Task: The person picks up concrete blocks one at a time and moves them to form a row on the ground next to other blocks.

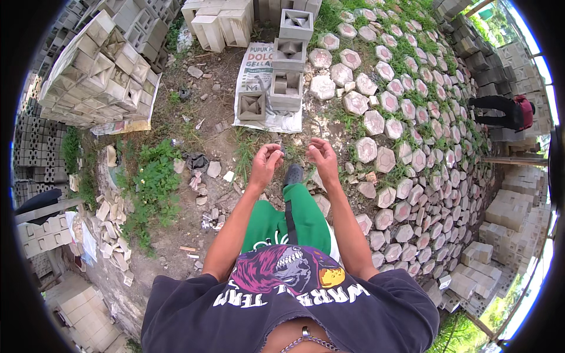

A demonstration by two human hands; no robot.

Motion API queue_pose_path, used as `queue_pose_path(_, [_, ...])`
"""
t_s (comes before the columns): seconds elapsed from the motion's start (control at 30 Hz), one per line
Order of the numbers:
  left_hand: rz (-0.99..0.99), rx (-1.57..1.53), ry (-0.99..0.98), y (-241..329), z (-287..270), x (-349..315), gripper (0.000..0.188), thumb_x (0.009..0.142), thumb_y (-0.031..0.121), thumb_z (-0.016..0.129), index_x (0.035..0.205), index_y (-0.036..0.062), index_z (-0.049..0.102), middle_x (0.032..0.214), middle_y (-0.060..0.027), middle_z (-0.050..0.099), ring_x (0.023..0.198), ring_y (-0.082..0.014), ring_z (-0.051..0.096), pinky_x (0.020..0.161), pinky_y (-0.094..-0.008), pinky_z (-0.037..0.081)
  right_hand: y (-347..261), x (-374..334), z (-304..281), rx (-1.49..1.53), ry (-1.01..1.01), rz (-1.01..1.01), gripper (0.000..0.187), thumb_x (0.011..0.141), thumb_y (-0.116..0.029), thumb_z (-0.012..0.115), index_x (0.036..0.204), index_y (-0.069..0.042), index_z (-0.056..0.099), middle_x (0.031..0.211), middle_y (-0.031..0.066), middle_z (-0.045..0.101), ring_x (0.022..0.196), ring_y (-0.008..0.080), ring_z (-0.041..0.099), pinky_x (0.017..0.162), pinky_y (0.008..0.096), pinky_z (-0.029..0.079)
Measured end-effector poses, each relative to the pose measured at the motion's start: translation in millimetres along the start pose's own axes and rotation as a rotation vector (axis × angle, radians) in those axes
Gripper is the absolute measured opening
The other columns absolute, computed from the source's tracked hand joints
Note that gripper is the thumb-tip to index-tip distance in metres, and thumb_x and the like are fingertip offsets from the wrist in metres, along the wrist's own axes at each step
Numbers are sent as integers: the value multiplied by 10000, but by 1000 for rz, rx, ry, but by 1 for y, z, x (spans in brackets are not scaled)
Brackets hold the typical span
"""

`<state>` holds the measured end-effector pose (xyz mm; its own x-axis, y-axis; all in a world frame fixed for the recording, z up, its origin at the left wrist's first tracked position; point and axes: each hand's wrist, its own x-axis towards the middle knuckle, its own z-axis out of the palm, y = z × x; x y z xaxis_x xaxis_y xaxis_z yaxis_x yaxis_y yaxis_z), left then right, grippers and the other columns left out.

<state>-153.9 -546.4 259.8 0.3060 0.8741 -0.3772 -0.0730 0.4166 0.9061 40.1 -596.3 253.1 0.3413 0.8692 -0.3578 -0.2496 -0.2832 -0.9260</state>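
Observation:
My left hand (pixel 266 163) and my right hand (pixel 322 159) are raised in front of my body, a short gap between them. Both have loosely bent fingers, thumbs apart from them, and nothing visible is held. Beyond them lies a printed white sack (pixel 253 62), spread flat on the ground. On it stand hollow grey concrete vent blocks: one alone at the near left (pixel 252 106), and a row at the right with a near block (pixel 286 91), a middle block (pixel 289 54) and a far block (pixel 296 25). Neither hand touches a block.
Hexagonal pavers (pixel 385 159) cover the grassy ground to the right. A tall stack of vent blocks (pixel 97 76) stands at the left, above a leafy plant (pixel 156 191) and broken rubble (pixel 112 220). A person (pixel 518 113) bends among block stacks at far right.

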Motion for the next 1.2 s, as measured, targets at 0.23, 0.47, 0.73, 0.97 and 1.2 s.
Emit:
queue_pose_path(0.23, [-5,14,0,37,15,168,231,957,155,549,1153,32,550,976,-56,661,824,-116,619,748,-266,499,-31,162,15,-43,37,39,346,922,-205,621,1225,-50,556,1092,76,623,935,141,613,765,282,504])
queue_pose_path(0.47, [-155,67,15,-26,-3,355,251,940,165,568,1145,22,545,986,-68,671,812,-121,616,734,-270,489,47,334,23,-60,133,139,330,931,-209,621,1199,-27,562,1063,67,628,932,134,613,728,273,516])
queue_pose_path(0.73, [-188,172,9,-168,-39,543,350,904,214,596,1179,7,535,1046,-100,661,947,-187,614,864,-311,475,189,511,20,-233,285,167,361,888,-251,657,1148,-10,589,1026,85,649,925,178,604,799,314,484])
queue_pose_path(0.97, [106,866,386,-259,-57,638,582,826,213,644,1333,17,435,1290,-189,529,1246,-332,465,1049,-421,357,281,613,-3,-566,364,61,498,826,-292,718,1200,-8,554,1117,156,587,1007,250,557,893,389,451])
queue_pose_path(1.2, [-179,674,345,-285,-83,669,516,820,248,652,1278,43,533,1178,-184,640,1104,-346,597,930,-413,450,322,634,-8,-550,249,191,618,772,-220,740,1281,12,477,1138,191,604,1031,289,598,902,378,457])
